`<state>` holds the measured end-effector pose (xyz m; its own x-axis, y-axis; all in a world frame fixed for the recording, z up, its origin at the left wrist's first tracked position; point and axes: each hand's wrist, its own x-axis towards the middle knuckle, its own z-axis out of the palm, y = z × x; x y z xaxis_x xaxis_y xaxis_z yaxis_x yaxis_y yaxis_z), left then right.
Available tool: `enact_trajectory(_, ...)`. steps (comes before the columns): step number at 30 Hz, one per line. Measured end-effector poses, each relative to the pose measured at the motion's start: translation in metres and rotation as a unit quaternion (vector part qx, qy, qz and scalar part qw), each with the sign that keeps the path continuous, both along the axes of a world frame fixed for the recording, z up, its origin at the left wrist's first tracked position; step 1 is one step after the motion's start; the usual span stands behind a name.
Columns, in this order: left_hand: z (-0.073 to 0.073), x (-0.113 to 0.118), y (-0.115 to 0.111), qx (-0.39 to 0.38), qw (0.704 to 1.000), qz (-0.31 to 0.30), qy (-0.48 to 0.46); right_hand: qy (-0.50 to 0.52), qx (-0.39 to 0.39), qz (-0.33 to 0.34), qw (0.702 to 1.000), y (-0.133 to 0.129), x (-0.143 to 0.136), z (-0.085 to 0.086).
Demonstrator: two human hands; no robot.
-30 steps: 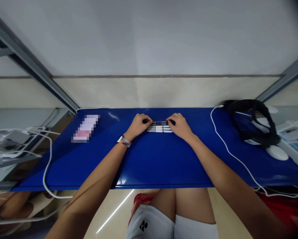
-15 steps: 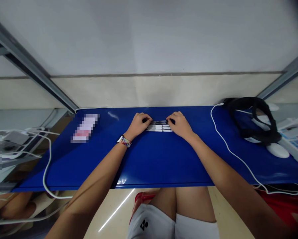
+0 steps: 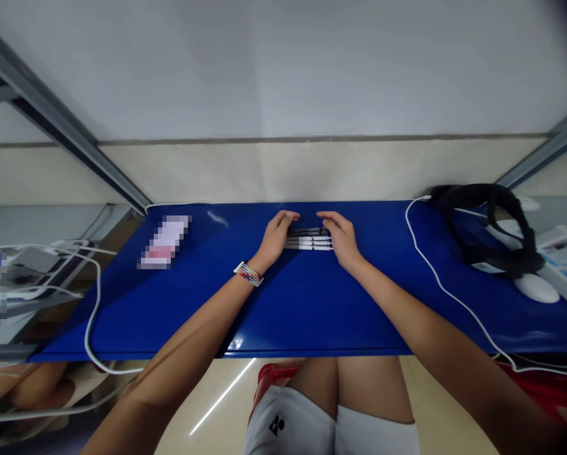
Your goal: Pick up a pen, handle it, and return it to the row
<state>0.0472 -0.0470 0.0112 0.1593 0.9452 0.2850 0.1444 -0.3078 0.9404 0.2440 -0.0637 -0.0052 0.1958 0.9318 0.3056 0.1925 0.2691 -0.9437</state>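
Several slim pens (image 3: 314,242) with white and black barrels lie side by side in a small stack of rows on the blue table. At their left end stands my left hand (image 3: 276,240), its palm turned inward and its fingers stretched along the far side. My right hand (image 3: 342,240) stands at the right end in the same way, fingers extended and slightly curved. Both hands appear to touch the pen ends, which they partly hide. Neither hand grips a pen.
On the blue table (image 3: 311,309), a blurred-out phone-like rectangle (image 3: 164,243) lies to the left. A black strapped headset (image 3: 515,221) with white parts rests at the right, beside a white cable (image 3: 435,278). More cables hang at the left edge. A wall (image 3: 283,170) stands behind.
My fingers have straightened from a pinch at the pens' far corners. Both hands now frame the pens' ends with their palms; the left hand has shifted right.
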Motion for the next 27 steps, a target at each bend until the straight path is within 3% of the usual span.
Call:
enact_trajectory(6, -0.007, 0.005, 0.0, -0.035, 0.996, 0.036, -0.074, -0.046, 0.008, 0.02, 0.999, 0.0, -0.001, -0.002)
enact_trajectory(10, -0.007, 0.006, -0.001, -0.02, 0.997, 0.048, -0.051, -0.112, 0.052, 0.029, 0.992, -0.002, -0.002, 0.0)
enact_trajectory(13, 0.001, 0.002, -0.004, 0.033, 0.998, 0.049, 0.012, -0.128, 0.08, 0.017, 0.988, -0.007, 0.0, 0.005)
enact_trajectory(16, 0.018, -0.001, -0.012, 0.116, 0.987, 0.021, 0.106, -0.122, 0.117, 0.014, 0.986, -0.01, 0.007, 0.018)
enact_trajectory(20, 0.052, 0.003, -0.04, 0.158, 0.962, -0.09, 0.205, -0.079, 0.114, -0.033, 0.99, -0.009, 0.018, 0.041)
enact_trajectory(24, 0.091, 0.008, -0.088, 0.169, 0.927, -0.202, 0.268, -0.003, 0.13, -0.096, 0.987, -0.023, 0.033, 0.061)
enact_trajectory(27, 0.109, -0.009, -0.136, 0.126, 0.916, -0.285, 0.253, 0.022, 0.169, -0.102, 0.98, -0.056, 0.051, 0.07)
